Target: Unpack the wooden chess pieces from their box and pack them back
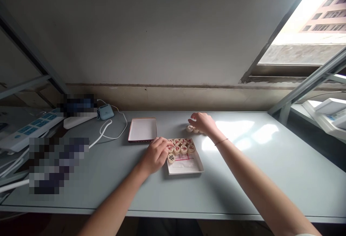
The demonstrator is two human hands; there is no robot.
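Note:
A shallow white box (186, 172) holds two rows of round wooden Chinese chess pieces with red characters, plus a lone piece with a dark character (171, 157) at the left. My left hand (156, 155) grips the box's left edge, its fingertips curled over the rim against the nearest pieces. Behind the box, my right hand (203, 122) hovers over a few loose chess pieces (190, 128) on the table, fingers bent and apart. Part of that group is hidden under the hand. Any contact there is hard to see.
An upturned box lid (142, 129) lies left of the box on the grey table (113, 189). Farther left are a light blue charger (106, 112), white cables (100, 134) and a power strip (32, 129). A wall runs behind; metal bars flank both sides.

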